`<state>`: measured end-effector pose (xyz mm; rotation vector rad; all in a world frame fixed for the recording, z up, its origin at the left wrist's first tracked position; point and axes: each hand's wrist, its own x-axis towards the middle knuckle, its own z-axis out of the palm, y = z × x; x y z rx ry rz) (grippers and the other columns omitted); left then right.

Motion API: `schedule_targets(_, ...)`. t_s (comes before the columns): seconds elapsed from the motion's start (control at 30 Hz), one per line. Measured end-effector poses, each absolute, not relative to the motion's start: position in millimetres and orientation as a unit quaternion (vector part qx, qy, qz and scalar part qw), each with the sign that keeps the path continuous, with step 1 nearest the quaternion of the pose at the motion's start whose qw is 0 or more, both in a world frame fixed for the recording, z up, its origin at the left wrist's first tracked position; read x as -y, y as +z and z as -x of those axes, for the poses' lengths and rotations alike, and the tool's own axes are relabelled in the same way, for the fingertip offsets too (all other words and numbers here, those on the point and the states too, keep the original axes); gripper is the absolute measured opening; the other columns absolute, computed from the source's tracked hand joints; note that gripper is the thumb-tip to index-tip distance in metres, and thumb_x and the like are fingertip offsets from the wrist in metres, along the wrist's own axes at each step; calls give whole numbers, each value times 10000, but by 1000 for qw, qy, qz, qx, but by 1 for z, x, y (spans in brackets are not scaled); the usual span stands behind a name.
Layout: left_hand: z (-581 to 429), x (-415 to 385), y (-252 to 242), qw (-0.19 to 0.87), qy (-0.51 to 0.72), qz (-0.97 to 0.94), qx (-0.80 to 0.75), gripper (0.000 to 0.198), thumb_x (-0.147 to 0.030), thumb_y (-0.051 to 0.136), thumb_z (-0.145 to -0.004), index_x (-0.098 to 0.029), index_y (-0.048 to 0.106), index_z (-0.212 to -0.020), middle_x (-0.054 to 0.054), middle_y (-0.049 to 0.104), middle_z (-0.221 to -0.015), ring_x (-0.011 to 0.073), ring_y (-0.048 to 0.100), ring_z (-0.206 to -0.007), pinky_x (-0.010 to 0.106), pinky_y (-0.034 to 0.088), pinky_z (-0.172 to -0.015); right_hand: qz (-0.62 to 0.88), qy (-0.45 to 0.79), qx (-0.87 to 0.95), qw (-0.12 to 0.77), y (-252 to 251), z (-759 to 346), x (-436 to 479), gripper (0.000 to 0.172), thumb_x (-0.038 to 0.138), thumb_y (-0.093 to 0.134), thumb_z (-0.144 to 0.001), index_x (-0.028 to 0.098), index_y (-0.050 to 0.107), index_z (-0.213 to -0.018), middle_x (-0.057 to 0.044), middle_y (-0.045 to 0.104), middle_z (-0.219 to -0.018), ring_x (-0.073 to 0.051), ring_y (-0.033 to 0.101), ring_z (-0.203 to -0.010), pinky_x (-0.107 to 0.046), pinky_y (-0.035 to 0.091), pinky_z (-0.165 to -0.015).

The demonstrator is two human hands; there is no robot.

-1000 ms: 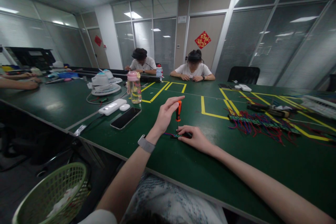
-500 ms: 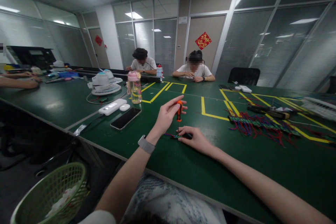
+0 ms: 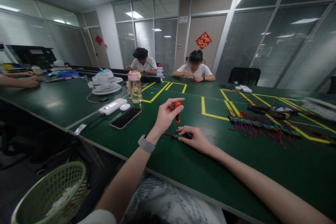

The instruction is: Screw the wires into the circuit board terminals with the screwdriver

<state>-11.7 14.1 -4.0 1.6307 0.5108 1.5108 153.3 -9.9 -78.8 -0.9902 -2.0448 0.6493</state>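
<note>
Screwdriver (image 3: 177,114) in your left hand (image 3: 168,112), near upright: your thumb and fingers grasp its orange-and-black handle, and the shaft points down to the small circuit board (image 3: 175,136) on the table (image 3: 252,168). Your right hand (image 3: 196,138) rests on the tabletop, thumb and fingertips holding the board at its edge; a dark piece lies under those fingers, too hidden to identify. Red and blue wires (image 3: 168,134) run from the board's left end. Left of your hands lie a phone (image 3: 126,117), a white power strip (image 3: 112,106) and a pink-lidded bottle (image 3: 134,88). To the right is a row of wired boards (image 3: 265,124). Two people in white shirts sit across the table.
</note>
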Motion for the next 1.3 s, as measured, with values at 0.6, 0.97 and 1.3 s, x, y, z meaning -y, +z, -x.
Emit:
schedule_targets(0.6, 10, -18, -8, 500, 583, -625, -137, 346, -308, 503, -885, -206, 601, -1201, 98, 614, -1179, 203, 626, -983, 346, 517, -838, 386, 251, 804, 377, -80, -154, 9, 79, 213, 678, -752, 175, 704, -816, -100, 703, -1011, -248, 638, -1042, -402, 500, -909)
schedule_targets(0.97, 12, -15, -4, 466, 592, -638, -161, 296, -297, 527, -876, -217, 646, -1134, 81, 601, -1187, 183, 603, -1004, 301, 507, -835, 385, 245, 805, 379, -81, -154, 9, 76, 204, 682, -750, 177, 712, -815, -97, 708, -1005, -244, 637, -1043, -405, 495, -915)
schedule_targets(1.3, 12, -17, -5, 413, 610, -651, -184, 275, -318, 598, -826, -210, 690, -1061, 68, 600, -1126, 150, 595, -927, 249, 496, -777, 383, 248, 804, 382, -82, -154, 8, 65, 199, 678, -751, 178, 712, -803, -93, 706, -1002, -238, 639, -1030, -399, 491, -915)
